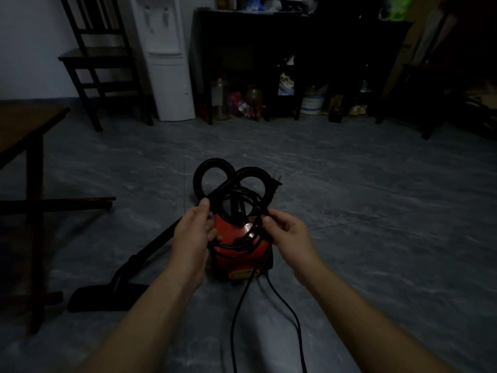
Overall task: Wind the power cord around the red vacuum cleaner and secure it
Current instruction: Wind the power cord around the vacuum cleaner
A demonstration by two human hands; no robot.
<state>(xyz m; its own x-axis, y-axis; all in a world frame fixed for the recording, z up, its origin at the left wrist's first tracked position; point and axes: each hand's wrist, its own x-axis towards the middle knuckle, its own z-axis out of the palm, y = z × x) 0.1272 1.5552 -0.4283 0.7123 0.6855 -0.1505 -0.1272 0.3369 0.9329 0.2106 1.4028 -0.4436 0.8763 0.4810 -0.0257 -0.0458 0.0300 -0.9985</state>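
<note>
On the grey floor in front of you, the red vacuum cleaner [239, 255] stood upright between your hands, its black hose [199, 175] curling in two loops above the body. Your left hand [192, 232] gripped the machine's left side, fingers curled round strands of the power cord [297, 321] (the dim light hid how many). Your right hand [287, 235] pinched the cord between thumb and bent fingers, just beside the vacuum's upper right edge. Several turns of cord lay across the red body, and two strands trailed over the floor toward you. The plug [277, 182] stuck out beside the right hose loop. The wand [156, 243] ran down to the left to the floor head [107, 294], near a wooden table [27, 122]
</note>
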